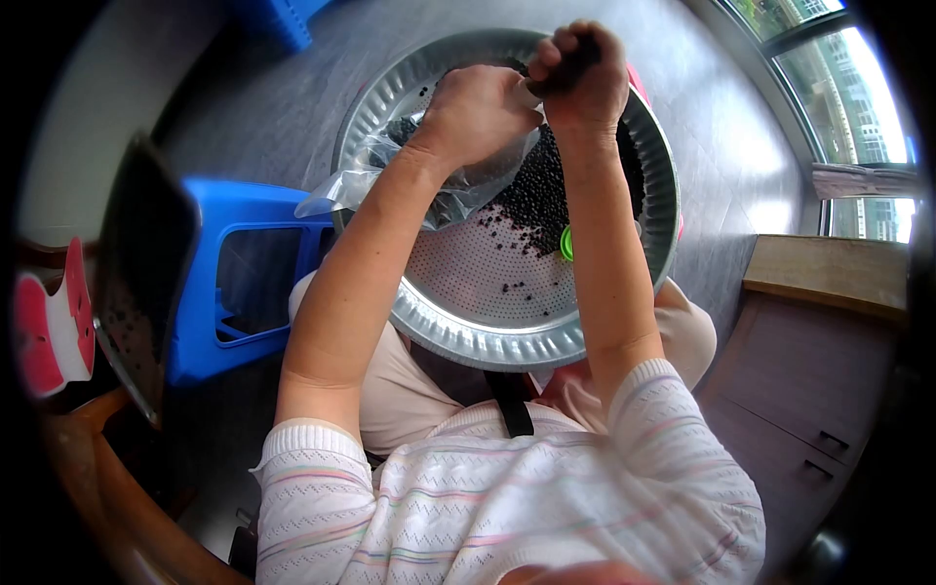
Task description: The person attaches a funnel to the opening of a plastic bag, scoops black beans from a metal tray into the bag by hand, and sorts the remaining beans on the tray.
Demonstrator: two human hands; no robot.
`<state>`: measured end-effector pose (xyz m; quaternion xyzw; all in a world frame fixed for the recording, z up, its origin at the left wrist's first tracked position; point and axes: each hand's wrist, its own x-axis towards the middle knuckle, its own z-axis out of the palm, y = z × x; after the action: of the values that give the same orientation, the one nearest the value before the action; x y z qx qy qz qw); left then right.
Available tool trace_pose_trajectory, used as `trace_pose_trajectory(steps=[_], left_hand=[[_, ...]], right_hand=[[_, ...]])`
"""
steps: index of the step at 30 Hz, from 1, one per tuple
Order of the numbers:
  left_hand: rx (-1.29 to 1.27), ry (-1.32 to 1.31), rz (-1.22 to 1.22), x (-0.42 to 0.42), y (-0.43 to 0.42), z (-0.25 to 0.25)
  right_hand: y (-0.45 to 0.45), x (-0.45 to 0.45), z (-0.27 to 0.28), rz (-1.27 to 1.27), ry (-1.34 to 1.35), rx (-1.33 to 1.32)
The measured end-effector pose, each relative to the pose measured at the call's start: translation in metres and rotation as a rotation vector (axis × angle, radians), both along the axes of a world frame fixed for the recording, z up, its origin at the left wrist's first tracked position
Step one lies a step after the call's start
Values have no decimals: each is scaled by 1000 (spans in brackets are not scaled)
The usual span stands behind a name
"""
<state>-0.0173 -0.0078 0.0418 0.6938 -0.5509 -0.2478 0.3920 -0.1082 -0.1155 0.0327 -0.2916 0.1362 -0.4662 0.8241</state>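
Observation:
A large round metal pan [468, 341] with a fluted rim and a perforated bottom rests over my lap. Many small round black berries or beads [536, 190] lie in its far and right part, and a few are scattered nearer me. My left hand [478, 112] is closed at the top of a clear plastic bag [473, 185], which spreads over the pan's left side. Beside it, my right hand [590, 78] is raised with curled fingers around something dark; its kind is unclear. A bright green ring-shaped piece [566, 244] sits partly behind my right forearm.
A blue plastic stool [205, 292] stands to the left of the pan, near a dark upright panel [146, 283] and a red-and-white object [58, 322]. On the right are a low cabinet [795, 361] and a window [848, 97]. Grey floor [721, 136] surrounds the pan.

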Motion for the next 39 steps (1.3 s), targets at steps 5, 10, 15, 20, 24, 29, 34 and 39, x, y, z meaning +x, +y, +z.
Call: trace_pose_trajectory(steps=[5, 10, 15, 20, 24, 29, 34, 39], left_hand=[[6, -12, 12, -1, 0, 0], [-12, -14, 2, 0, -1, -2], [-28, -43, -11, 0, -1, -4], [-24, -46, 5, -1, -1, -3], [-7, 63, 12, -1, 0, -3], [-50, 203, -43, 13, -4, -17], [-130, 54, 1, 8, -2, -12], [-222, -201, 54, 7, 3, -5]], right_hand=[[4, 1, 3, -34, 88, -44], [-6, -1, -4, -8, 106, -69], [15, 4, 8, -100, 100, -150], [15, 3, 9, -99, 109, -178], [-10, -12, -7, 9, 61, 17], [-14, -48, -37, 38, 494, -338], [2, -65, -21, -21, 594, -626], [-23, -69, -50, -33, 800, -794]])
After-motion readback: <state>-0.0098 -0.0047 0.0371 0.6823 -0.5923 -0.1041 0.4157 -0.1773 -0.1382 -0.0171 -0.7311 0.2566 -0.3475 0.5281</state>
